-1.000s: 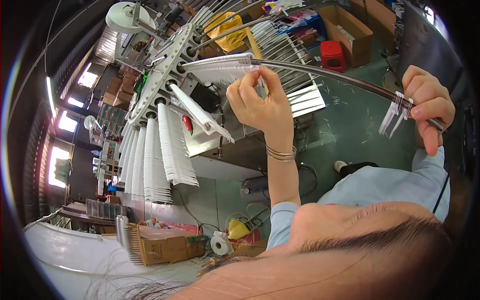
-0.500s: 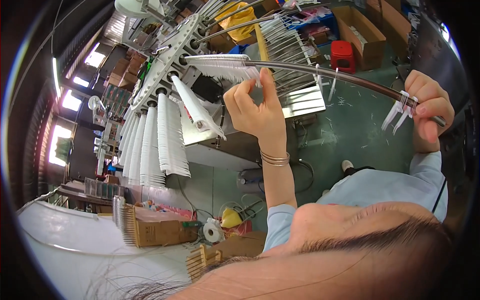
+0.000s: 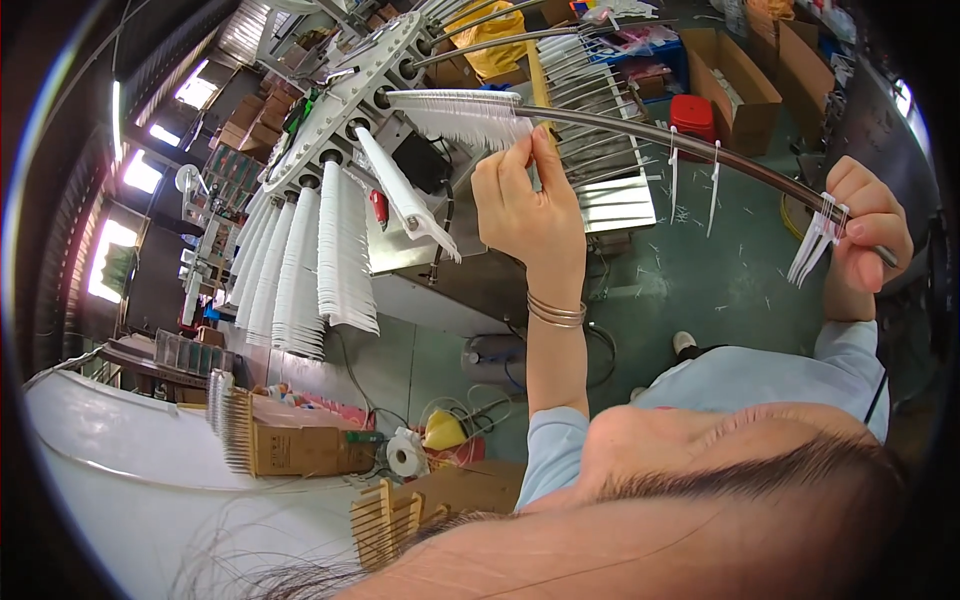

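Note:
A long curved metal rod (image 3: pixel 640 129) runs from the round machine head to my right hand. Packed along its far part is a row of thin white plastic strips (image 3: pixel 455 113). At the near end of that row, my left hand (image 3: pixel 530 200) is closed, thumb and forefinger pinched at a strip's lower end; the tips partly hide it. My right hand (image 3: pixel 868 225) is closed round the rod near its free end. Beside its fingers hangs a small cluster of white strips (image 3: pixel 812 247). Between my hands, a single strip (image 3: pixel 714 195) and another strip (image 3: pixel 673 180) hang apart.
The round machine head (image 3: pixel 340 105) bears several more rods loaded with white strips (image 3: pixel 343 255). Behind the rod are a rack of bare rods (image 3: pixel 590 100), a red stool (image 3: pixel 690 118) and cardboard boxes (image 3: pixel 735 90). Loose strips litter the green floor (image 3: pixel 650 285).
My left fingers have come together at the end of the strip row. The two separate strips have slid along the rod toward my right hand, which keeps hold of it. The whole view has shifted slightly.

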The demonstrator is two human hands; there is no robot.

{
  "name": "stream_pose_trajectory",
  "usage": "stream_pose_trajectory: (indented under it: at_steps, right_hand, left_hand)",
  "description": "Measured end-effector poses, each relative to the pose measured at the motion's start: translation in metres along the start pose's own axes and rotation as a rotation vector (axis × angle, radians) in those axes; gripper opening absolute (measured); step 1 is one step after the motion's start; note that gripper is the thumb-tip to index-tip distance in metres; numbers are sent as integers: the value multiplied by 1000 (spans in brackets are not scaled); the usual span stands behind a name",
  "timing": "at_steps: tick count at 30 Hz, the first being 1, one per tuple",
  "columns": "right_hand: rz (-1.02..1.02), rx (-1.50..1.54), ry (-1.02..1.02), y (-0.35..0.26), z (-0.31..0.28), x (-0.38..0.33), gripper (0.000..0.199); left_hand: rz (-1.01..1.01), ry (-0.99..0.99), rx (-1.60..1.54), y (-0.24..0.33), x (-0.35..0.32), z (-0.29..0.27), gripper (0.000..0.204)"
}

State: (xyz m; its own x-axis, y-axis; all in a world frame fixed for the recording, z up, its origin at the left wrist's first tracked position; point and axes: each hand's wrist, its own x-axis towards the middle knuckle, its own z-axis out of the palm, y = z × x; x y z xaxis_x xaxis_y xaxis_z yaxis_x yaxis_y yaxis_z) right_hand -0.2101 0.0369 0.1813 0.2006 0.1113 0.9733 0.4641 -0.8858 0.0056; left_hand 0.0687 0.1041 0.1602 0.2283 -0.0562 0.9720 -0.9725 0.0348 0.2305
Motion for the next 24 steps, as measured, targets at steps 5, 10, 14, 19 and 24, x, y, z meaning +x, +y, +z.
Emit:
stream_pose_trajectory:
  at_steps: [5,10,14,19,24]
  right_hand:
    - [1,-43,5,-2,-4,-5,43]
    - [21,-29,27,-7,5,-2,42]
    - [76,-75,69,-12,5,-9,41]
    - [246,66,421,-11,-6,-32,36]
    - [707,395,690,18,-13,-82,24]
  left_hand:
    - [-38,6,-66,-2,1,1,11]
    - [-117,-1,-162,-5,2,-9,12]
    - [-141,-42,-204,5,0,-8,16]
    - [-83,-410,-603,41,-44,-27,23]
    - [-330,-709,-1082,76,-79,32,42]
